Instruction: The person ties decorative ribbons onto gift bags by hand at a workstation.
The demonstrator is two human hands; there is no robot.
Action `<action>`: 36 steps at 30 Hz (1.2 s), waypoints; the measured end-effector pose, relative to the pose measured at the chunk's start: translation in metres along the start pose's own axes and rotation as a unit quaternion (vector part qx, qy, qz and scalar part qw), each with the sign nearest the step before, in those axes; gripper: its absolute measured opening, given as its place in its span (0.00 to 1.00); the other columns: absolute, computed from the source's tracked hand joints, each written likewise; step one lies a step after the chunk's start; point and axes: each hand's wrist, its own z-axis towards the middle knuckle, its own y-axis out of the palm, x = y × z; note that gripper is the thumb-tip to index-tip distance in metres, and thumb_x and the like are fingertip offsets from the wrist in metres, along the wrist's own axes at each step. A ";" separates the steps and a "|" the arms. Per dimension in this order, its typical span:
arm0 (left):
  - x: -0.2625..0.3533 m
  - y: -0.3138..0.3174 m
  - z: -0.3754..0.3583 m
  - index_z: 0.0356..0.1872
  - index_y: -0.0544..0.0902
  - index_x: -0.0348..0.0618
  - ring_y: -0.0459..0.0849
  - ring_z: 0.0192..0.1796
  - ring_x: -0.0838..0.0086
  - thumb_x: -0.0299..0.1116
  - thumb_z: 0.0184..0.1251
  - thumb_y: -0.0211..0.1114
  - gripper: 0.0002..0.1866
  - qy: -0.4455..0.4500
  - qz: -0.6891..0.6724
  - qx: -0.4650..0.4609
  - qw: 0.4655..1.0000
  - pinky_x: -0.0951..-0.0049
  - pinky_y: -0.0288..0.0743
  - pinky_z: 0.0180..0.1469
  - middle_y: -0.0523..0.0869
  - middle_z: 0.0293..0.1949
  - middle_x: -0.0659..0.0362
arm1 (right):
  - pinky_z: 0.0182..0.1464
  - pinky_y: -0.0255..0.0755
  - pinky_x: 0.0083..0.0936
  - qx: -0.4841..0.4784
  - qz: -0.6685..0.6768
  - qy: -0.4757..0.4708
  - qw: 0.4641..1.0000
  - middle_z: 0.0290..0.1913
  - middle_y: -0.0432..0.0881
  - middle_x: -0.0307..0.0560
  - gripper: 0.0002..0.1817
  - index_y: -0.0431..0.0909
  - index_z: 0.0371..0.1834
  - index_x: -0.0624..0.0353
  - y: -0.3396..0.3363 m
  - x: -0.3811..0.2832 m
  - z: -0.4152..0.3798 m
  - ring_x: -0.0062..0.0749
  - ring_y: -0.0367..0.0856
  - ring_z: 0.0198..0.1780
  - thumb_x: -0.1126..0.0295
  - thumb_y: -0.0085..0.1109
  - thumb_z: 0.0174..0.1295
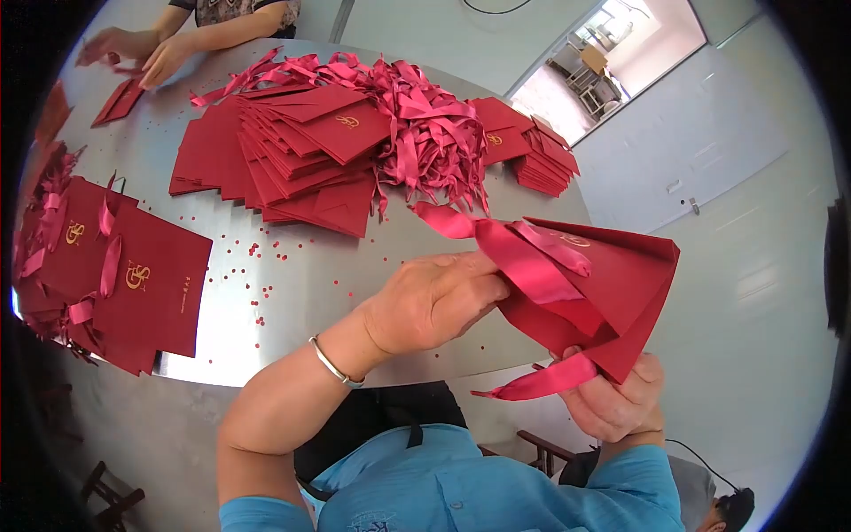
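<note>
Up off the table, a red paper gift bag (634,275) with a gold logo is held tilted between my two hands. A wide pink-red ribbon (532,266) crosses its opening. My left hand (443,297), with a bangle on the wrist, is closed at the bag's left side, pinching the ribbon by the edge; its fingertips are partly hidden. My right hand (616,399) grips the bag from below, its fingers wrapped round the lower corner. A loose ribbon end (541,381) hangs out to the left beside my right hand.
Flat red bags (301,151) lie fanned on the metal table (310,328) beside a heap of ribbons (434,133). More bags (545,160) are stacked behind. Ribboned bags (160,275) overhang the left edge. Small red paper dots are scattered about. Another person's hands (168,58) handle a red piece.
</note>
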 end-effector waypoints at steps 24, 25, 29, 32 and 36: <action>0.006 -0.006 0.009 0.33 0.84 0.50 0.80 0.28 0.72 0.32 0.42 0.67 0.12 0.038 0.041 -0.005 0.998 0.73 0.75 0.30 0.82 0.39 0.60 | 0.39 0.78 0.30 0.027 0.011 0.041 0.999 0.34 0.83 0.35 0.20 0.87 0.27 0.52 0.010 0.000 -0.002 0.35 0.84 0.37 0.71 0.66 0.21; 0.006 -0.006 0.009 0.33 0.84 0.50 0.80 0.28 0.72 0.32 0.42 0.67 0.12 0.038 0.040 -0.005 0.998 0.73 0.75 0.30 0.82 0.39 0.60 | 0.39 0.77 0.27 -0.008 0.013 0.047 0.999 0.36 0.83 0.35 0.16 0.87 0.28 0.51 0.006 0.002 -0.002 0.32 0.84 0.38 0.71 0.68 0.28; 0.007 -0.005 0.008 0.33 0.84 0.50 0.80 0.28 0.71 0.30 0.46 0.68 0.10 -0.003 0.032 -0.035 0.999 0.72 0.75 0.30 0.84 0.42 0.59 | 0.36 0.76 0.25 -0.004 0.033 0.120 0.992 0.37 0.84 0.37 0.12 0.86 0.28 0.52 0.019 0.006 -0.004 0.31 0.83 0.36 0.72 0.71 0.35; 0.007 -0.004 0.010 0.33 0.84 0.48 0.83 0.30 0.68 0.27 0.49 0.70 0.09 -0.090 -0.042 -0.070 0.993 0.71 0.76 0.30 0.85 0.41 0.57 | 0.31 0.77 0.29 0.089 0.098 0.153 0.979 0.30 0.81 0.44 0.13 0.82 0.26 0.55 0.046 0.027 -0.005 0.40 0.82 0.30 0.83 0.65 0.34; 0.003 -0.014 0.019 0.36 0.83 0.41 0.80 0.24 0.77 0.22 0.56 0.70 0.07 -0.410 -0.293 -0.123 0.855 0.79 0.71 0.24 0.85 0.36 0.60 | 0.32 0.76 0.25 0.161 0.364 0.295 0.869 0.33 0.82 0.49 0.10 0.80 0.27 0.64 0.086 0.049 -0.002 0.31 0.81 0.31 0.90 0.62 0.43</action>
